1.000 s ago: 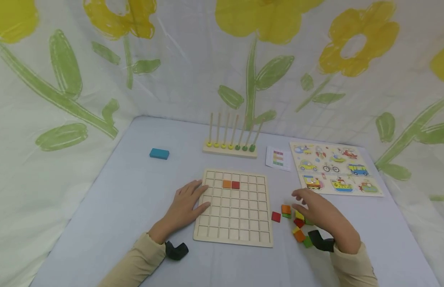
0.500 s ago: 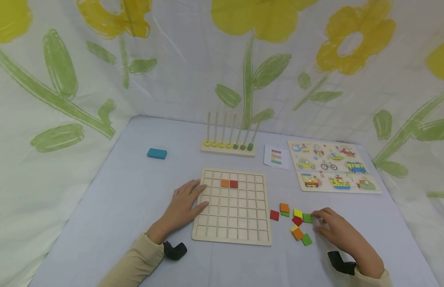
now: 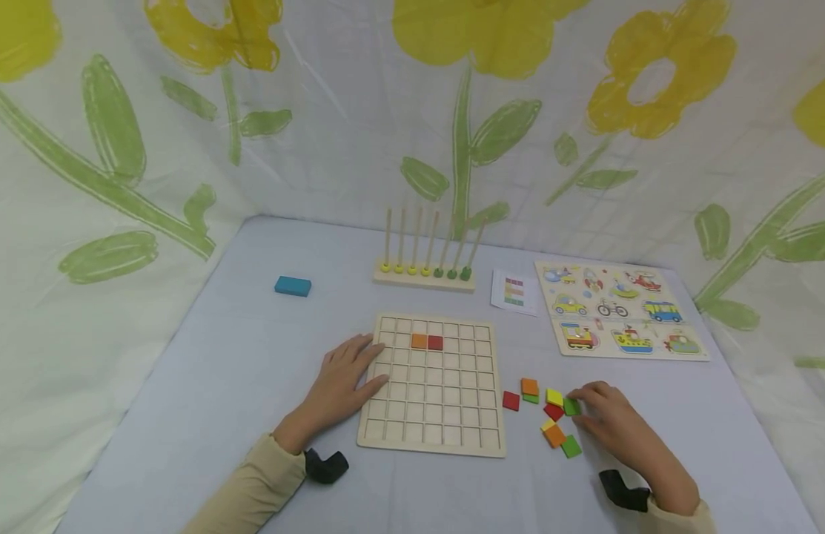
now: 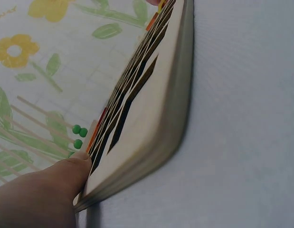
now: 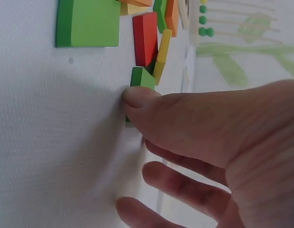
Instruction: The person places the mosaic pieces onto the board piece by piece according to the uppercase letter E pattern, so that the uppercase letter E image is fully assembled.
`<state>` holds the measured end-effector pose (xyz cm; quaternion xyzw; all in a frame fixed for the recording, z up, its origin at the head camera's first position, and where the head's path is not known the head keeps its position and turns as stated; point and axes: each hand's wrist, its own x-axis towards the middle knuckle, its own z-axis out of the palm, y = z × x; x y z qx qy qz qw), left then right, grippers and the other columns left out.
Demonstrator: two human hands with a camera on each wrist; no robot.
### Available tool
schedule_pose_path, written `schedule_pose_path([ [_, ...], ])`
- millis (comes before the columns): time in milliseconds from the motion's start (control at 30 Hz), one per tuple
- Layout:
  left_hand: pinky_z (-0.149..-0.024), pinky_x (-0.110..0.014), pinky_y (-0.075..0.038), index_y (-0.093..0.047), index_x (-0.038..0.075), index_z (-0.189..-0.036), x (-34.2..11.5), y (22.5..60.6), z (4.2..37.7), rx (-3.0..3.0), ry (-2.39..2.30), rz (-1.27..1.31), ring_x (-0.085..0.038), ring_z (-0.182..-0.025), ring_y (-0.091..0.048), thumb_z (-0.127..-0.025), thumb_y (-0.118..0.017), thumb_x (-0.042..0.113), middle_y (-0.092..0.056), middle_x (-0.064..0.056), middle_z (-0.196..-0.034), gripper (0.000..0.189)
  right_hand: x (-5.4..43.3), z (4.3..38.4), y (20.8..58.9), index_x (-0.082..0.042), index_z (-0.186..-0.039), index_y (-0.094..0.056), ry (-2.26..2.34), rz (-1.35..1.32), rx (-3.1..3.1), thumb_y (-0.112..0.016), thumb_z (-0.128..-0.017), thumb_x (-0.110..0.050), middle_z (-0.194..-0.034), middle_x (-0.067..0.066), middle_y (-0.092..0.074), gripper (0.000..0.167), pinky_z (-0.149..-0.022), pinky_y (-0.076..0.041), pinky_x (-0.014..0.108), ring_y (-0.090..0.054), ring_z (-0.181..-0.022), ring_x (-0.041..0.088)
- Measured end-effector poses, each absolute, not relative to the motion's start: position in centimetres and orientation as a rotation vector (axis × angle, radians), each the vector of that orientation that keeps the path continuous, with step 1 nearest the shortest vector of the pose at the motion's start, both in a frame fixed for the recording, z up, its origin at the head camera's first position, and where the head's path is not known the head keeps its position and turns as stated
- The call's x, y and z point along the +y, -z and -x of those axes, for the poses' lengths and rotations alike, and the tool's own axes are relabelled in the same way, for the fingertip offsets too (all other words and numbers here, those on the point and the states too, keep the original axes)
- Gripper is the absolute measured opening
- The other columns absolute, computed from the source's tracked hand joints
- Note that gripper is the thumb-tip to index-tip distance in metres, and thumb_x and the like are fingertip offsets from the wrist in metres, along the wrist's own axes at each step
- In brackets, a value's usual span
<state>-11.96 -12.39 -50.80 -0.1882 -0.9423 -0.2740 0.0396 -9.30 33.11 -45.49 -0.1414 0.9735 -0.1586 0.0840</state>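
A square wooden grid board (image 3: 433, 437) lies mid-table, with an orange tile (image 3: 419, 341) and a red tile (image 3: 435, 343) side by side in its second row. My left hand (image 3: 342, 382) rests at the board's left edge, fingers spread, fingertips over the rim. In the left wrist view its thumb (image 4: 73, 171) lies along the board's edge. To the right of the board, my right hand (image 3: 612, 423) pinches a green tile (image 3: 571, 406) between thumb and fingers. The right wrist view shows the thumb over that green tile (image 5: 143, 78), its far side hidden.
Loose tiles lie beside the right hand: yellow (image 3: 554, 397), red (image 3: 511, 401), orange (image 3: 529, 386) and green (image 3: 571, 446). Farther back stand a peg rack with beads (image 3: 424, 280), a pattern card (image 3: 514, 292), a picture puzzle (image 3: 625, 311) and a blue block (image 3: 293, 286).
My right hand has moved from above the loose tiles to the right side of the green tile, then onto it. The left hand stays on the board.
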Motion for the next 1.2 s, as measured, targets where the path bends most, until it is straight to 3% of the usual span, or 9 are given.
schedule_pose_path([
  [500, -0.107, -0.054, -0.026, -0.047, 0.016, -0.141, -12.4, 50.8, 12.0, -2.877, 0.834, 0.581, -0.029, -0.139, -0.031, -0.094, -0.056, 0.044, -0.038, -0.011, -0.149, 0.055, 32.9, 9.3, 45.6, -0.008, -0.109, -0.064, 0.451, 0.351, 2.922, -0.072, -0.083, -0.005, -0.108, 0.007, -0.060, 0.027, -0.089, -0.048, 0.051, -0.053, -0.104, 0.028],
  [800, -0.107, -0.054, -0.027, -0.047, 0.016, -0.141, -12.4, 50.9, 12.0, -2.884, 0.825, 0.575, -0.029, -0.139, -0.031, -0.094, -0.055, 0.045, -0.038, -0.010, -0.150, 0.056, 32.6, 10.3, 44.9, -0.002, -0.117, -0.056, 0.458, 0.320, 2.941, -0.066, -0.088, -0.006, -0.113, 0.012, -0.059, 0.030, -0.092, -0.046, 0.052, -0.051, -0.108, 0.030],
  [1200, -0.108, -0.054, -0.026, -0.047, 0.016, -0.141, -12.4, 51.0, 12.0, -2.883, 0.824, 0.575, -0.029, -0.139, -0.031, -0.095, -0.054, 0.046, -0.038, -0.011, -0.150, 0.056, 27.2, 14.0, 44.0, -0.006, -0.120, -0.057, 0.597, 0.514, 2.892, -0.066, -0.091, -0.015, -0.113, 0.005, -0.058, 0.032, -0.091, -0.050, 0.045, -0.054, -0.106, 0.022],
])
